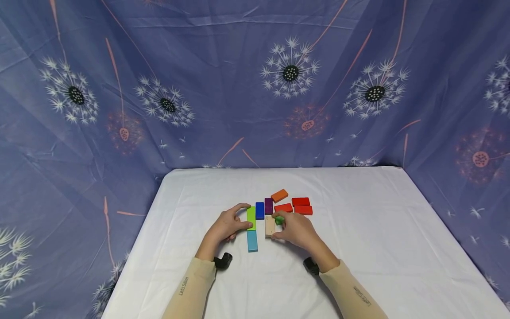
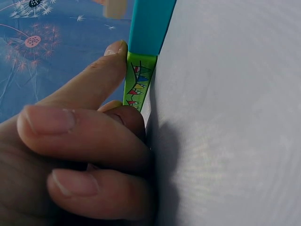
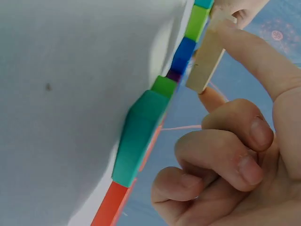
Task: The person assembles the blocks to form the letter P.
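Note:
My left hand (image 1: 226, 225) pinches a lime green block (image 1: 251, 215) between thumb and index finger. A string of little flags is drawn on the side of that block (image 2: 136, 80) in the left wrist view. Against its near end lies a light blue block (image 1: 252, 241). My right hand (image 1: 298, 230) holds a plain wooden block (image 1: 270, 225) by its two ends; in the right wrist view this block (image 3: 207, 61) appears raised above the cloth. Partly hidden under the right hand is a green block (image 1: 279, 219). A teal block (image 3: 141, 136) shows only in the right wrist view.
Beyond the hands lie a dark blue block (image 1: 260, 210), a purple block (image 1: 268, 206) and an orange block (image 1: 280, 195). Red blocks (image 1: 300, 201) lie to the right of these. A white cloth (image 1: 378, 239) covers the table, and a patterned curtain (image 1: 223, 88) hangs behind.

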The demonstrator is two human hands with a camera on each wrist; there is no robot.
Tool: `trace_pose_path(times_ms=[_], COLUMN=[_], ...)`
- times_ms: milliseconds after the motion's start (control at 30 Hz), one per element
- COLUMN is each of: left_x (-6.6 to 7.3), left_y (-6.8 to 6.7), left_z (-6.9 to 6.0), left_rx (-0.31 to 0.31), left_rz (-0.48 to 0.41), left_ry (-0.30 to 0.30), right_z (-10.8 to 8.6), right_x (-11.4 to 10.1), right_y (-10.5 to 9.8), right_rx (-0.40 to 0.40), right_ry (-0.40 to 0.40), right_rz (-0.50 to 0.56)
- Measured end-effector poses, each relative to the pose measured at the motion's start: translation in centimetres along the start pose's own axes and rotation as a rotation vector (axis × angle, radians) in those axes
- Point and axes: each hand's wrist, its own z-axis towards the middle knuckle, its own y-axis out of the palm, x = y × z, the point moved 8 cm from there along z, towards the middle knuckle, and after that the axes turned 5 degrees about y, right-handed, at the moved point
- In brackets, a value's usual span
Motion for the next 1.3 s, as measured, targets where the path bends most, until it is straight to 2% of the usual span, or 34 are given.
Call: trace_pose_path(times_ms=[233, 600, 800, 1100, 1300], left_x=[0.0, 0.1, 0.1, 0.0, 0.1], left_y=[0.0, -0.1, -0.1, -0.1, 0.0], left_z=[0.0, -0.1, -0.1, 0.0, 0.0], left_rx=[0.000, 0.000, 0.003, 0.004, 0.002], left_rz=[0.007, 0.012, 0.014, 0.021, 0.035], left_ry=[0.001, 0.030, 0.042, 0.024, 0.036], right_z=[-2.5, -6.0, -6.2, -5.8, -5.9], right_x=[-1.2, -4.0, -4.6, -5.1, -5.8], right_y=[0.2, 3.1, 4.2, 4.8, 5.1], right_rx=[-0.041, -0.172, -0.174, -0.157, -0.125], right_ry=[-0.091, -0.209, -0.215, -0.213, -0.225], right_rz=[0.007, -0.045, -0.097, -0.139, -0.227])
